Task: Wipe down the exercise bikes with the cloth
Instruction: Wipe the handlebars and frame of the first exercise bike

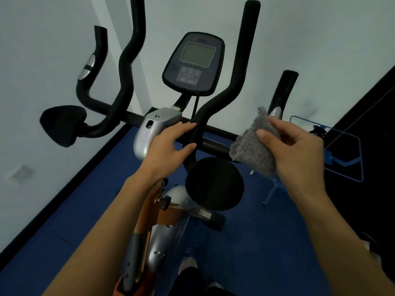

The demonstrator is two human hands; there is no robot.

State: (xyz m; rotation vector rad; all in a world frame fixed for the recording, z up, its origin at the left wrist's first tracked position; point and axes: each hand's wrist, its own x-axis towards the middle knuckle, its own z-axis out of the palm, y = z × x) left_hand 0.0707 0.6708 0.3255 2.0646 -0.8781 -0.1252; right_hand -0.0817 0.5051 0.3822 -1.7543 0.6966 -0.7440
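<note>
Step in hand: judged from the pose, the person is between wipes, steadying the exercise bike (149,129) and lining the cloth up for the handlebars.
Left hand: the left hand (168,142) reaches to the foot of the curved black handlebar tube (241,67). Its grip is wide, with the fingers straight and the thumb spread below them. The fingertips are at the tube and not closed round it.
Right hand: the right hand (299,150) has its grip on the cloth, pinching it between thumb and fingers.
Cloth: the cloth (254,148) is grey, fluffy and bunched. It is held in the air just right of the handlebar tube, above the round pad (214,183), and seems to touch nothing but the hand.
Next move: probably bring the cloth onto the tube or crossbar and rub along it. The tube is round and bent, so the cloth needs wrapping round it.
Also to wipe: the console (194,63), grey screen and buttons, stands above between the bars.
Floor: the floor (256,253) is blue and matt. The bike stands on it, and a shoe tip shows below.
Room: a pale wall (42,60) has black skirting (64,189) and a socket (20,173) low on the left. A blue-edged frame (342,150) stands on the right, its purpose unclear.
</note>
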